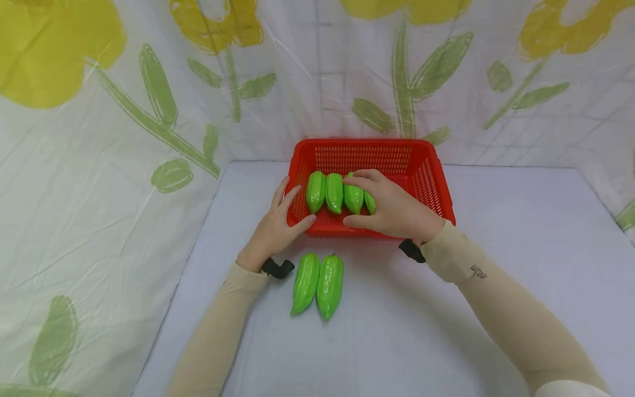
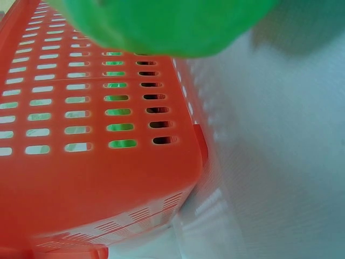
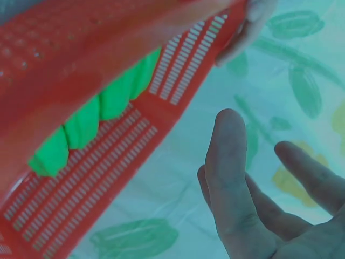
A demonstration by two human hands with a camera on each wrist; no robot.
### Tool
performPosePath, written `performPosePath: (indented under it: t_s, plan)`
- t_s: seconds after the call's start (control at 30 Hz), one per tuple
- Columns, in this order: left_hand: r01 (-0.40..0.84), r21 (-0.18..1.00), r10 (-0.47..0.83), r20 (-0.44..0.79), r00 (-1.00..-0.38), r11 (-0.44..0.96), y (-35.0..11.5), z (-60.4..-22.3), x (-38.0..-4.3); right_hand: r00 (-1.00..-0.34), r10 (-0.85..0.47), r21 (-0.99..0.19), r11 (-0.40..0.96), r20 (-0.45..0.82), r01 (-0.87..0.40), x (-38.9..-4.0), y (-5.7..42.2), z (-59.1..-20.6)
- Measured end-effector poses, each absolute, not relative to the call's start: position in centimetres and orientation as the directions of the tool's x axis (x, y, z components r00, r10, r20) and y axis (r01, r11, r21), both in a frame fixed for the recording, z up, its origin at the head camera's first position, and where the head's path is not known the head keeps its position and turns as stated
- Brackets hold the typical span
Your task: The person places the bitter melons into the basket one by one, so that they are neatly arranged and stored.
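Standing at the far end of the white table (image 1: 278,353), the red basket (image 1: 367,143) has slotted walls and contains four green pods (image 1: 334,194). These lie side by side in a row toward the basket's left; the fourth is partly hidden behind the right hand (image 1: 394,208).

The right hand is over the front of the basket, its fingers and thumb apart; the right wrist view shows a clear gap between them, with all four pods beyond it inside the basket. The left hand (image 1: 274,229) is at the left end of the basket, digits spread, the fingers along the side rim and the thumb at the near corner (firmness of contact cannot be determined).

Two further pods (image 1: 329,286) lie on the table in front of the basket, close alongside each other, narrow tips toward the person. In the left wrist view, a blurred green shape fills the upper edge, and green shows through the basket's slots.

Both forearms wear beige sleeves (image 1: 516,309), the right one bearing dark lettering; black bands (image 1: 280,269) sit at the wrists. Behind the table hangs a white flower-printed sheet (image 1: 317,66).
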State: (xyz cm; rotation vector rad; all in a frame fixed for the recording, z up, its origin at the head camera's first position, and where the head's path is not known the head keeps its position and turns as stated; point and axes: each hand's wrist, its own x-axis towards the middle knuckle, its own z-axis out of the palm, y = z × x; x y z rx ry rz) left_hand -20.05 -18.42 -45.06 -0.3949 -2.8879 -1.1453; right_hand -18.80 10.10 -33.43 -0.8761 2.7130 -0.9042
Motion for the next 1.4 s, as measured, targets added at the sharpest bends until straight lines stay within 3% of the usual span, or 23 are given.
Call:
performPosePath:
  t_s: [0.67,1.4]
  plan:
    - [0.246,0.667,0.233,0.111,-0.966,0.703,-18.4,-45.2,-20.2,-0.791,-0.597,-0.566,0.608,0.136,-0.556,-14.0,8.8,-36.3]
    - [0.259,0.669,0.243,0.12,-0.963,0.696,-18.5,-45.2,-20.2,-0.76,-0.638,-0.545,0.596,0.125,-0.59,-10.7,7.7,-39.6]
